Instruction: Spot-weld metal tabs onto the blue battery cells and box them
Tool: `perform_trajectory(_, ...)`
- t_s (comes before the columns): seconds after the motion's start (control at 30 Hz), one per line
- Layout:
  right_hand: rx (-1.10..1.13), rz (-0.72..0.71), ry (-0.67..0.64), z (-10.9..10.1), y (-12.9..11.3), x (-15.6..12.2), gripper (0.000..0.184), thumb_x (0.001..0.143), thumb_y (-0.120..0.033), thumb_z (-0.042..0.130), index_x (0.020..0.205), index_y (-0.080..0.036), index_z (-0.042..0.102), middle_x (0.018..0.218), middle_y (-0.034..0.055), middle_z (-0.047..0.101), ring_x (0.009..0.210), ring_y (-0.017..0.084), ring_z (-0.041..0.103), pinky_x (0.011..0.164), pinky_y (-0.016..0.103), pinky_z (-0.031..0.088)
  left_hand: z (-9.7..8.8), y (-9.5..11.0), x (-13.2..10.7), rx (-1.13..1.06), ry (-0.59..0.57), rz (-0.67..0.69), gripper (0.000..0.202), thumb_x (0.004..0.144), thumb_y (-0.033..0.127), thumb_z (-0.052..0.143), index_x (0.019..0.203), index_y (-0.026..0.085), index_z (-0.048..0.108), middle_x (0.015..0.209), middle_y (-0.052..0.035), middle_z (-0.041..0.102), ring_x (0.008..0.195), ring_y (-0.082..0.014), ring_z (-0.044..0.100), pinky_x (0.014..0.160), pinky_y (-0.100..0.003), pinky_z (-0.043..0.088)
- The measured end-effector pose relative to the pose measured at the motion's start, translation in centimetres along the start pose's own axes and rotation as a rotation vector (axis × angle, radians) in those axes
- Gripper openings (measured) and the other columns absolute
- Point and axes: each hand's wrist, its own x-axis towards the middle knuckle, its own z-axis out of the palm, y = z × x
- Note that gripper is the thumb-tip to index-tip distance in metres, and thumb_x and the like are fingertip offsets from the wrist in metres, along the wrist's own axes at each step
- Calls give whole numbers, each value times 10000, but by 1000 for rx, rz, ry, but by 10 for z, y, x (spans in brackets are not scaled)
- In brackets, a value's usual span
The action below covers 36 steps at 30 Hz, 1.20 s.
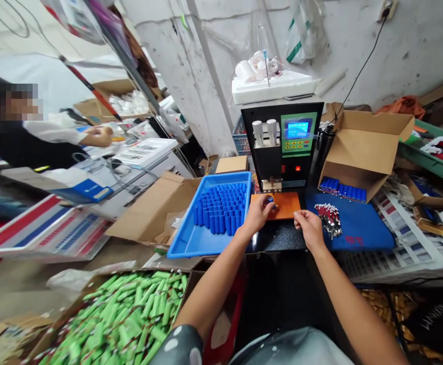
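Observation:
My left hand [258,215] is closed around a blue battery cell [270,199], mostly hidden by the fingers, just below the electrodes [272,184] of a black spot welder [270,159]. Under that hand lies an orange board [288,205]. My right hand [309,227] is in a pinch at the board's front right corner; whatever its fingertips hold is too small to make out. To the left, a blue tray [183,246] holds many upright blue battery cells [221,208]. Beside my right hand, a pile of red and black wire leads [330,220] rests on a blue mat [369,228].
An open cardboard box [366,147] with blue cells in front stands at the right. Green-wrapped packs [130,319] fill a box at lower left. A foam slab [274,88] tops the welder. Another person [27,126] works at the far left.

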Motion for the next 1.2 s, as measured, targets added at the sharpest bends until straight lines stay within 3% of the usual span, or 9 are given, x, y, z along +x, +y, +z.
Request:
perform_trajectory(0.2,10,14,26,13,-9,33,320,646,-462,739,691,-161,639,610,16,603,569,140,548,515,245,414,15,-18,3,-158,-28,-18,163,814,268,617,935,159,634,888,-54,697,816,-179,653,769,-295,515)
perform_trajectory(0.3,29,45,6,26,-8,50,329,622,-468,742,675,-157,647,668,45,653,596,152,573,543,260,438,19,-25,4,-261,-14,-26,193,797,295,641,926,152,628,831,-42,688,747,-171,652,723,-292,528)
perform_trajectory(0.47,38,53,-43,44,-5,68,292,588,-438,738,626,-168,633,650,30,648,611,156,573,599,275,470,21,-29,5,-272,-11,-13,261,798,317,653,1002,154,651,893,-54,698,790,-168,647,762,-290,521)
perform_trajectory(0.67,-46,23,-99,54,2,73,292,647,-450,691,654,-160,656,646,43,663,632,179,590,568,265,436,21,-30,4,-236,12,-1,282,817,328,645,1046,165,660,978,-71,709,890,-190,659,850,-311,513)
perform_trajectory(1.2,-209,-73,-74,56,11,78,244,713,-409,639,678,-171,681,659,36,683,677,204,631,590,271,456,24,-30,4,-282,40,41,244,824,299,647,1020,156,663,910,-54,702,843,-179,657,811,-301,517)
